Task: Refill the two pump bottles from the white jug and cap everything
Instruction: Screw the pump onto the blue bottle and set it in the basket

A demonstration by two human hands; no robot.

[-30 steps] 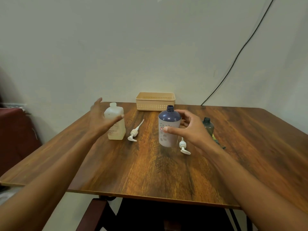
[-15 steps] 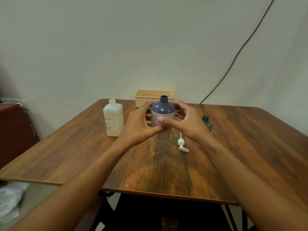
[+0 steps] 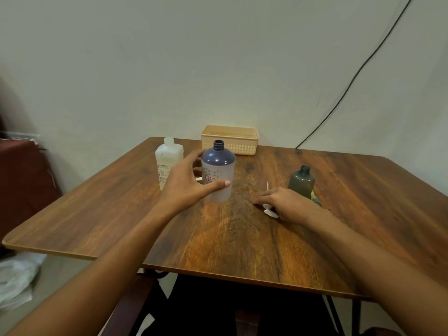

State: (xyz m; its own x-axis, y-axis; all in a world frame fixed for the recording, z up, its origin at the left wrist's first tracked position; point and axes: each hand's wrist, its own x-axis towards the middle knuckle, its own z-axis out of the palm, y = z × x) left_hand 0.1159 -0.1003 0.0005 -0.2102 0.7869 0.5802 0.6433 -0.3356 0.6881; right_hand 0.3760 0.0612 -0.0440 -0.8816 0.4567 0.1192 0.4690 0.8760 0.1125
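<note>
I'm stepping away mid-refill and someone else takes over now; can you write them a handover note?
Left hand grips the blue bottle, upright on the table.
Right hand rests on a pump lying by the green bottle; whether it holds it is unclear.
Jug stands behind the left hand, beside the blue bottle.
Done: both bottles have pumps off, necks open.
To do: fill both from the jug, screw pumps on, cap everything. Fill levels cannot be told.
</note>
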